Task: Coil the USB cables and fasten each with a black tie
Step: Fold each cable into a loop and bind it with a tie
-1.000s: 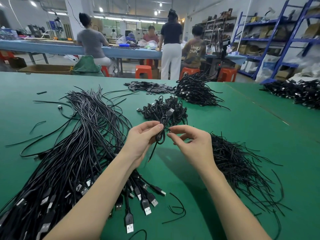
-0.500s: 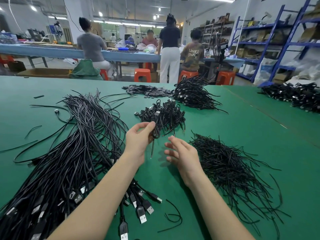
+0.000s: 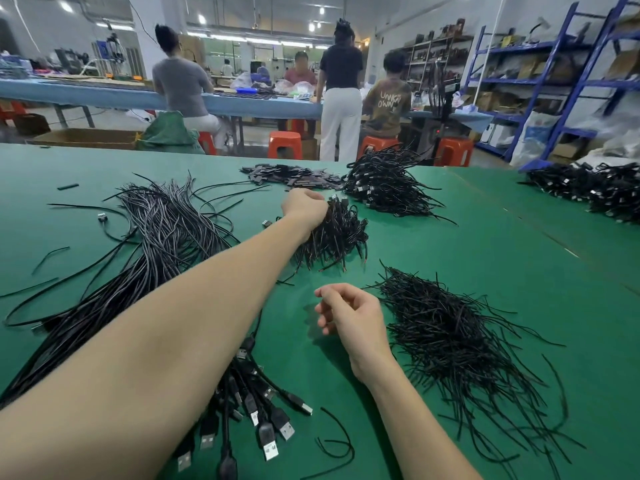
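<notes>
Left hand (image 3: 304, 207) reaches far up the green table (image 3: 485, 258), fingers curled over the pile of coiled cables (image 3: 332, 237) — whether it grips one, I cannot tell. Right hand (image 3: 353, 317) hovers loosely curled, holding nothing, just beside the black ties (image 3: 457, 344).

1. Both forearms are bare from the bottom edge of the view up to the wrists; no sleeve shows on either.
2. The left hand (image 3: 304, 207) wears no glove, ring or band that can be seen.
3. The right hand (image 3: 353, 315) is likewise ungloved, its wrist plain, the fingernails short and unpainted.
</notes>
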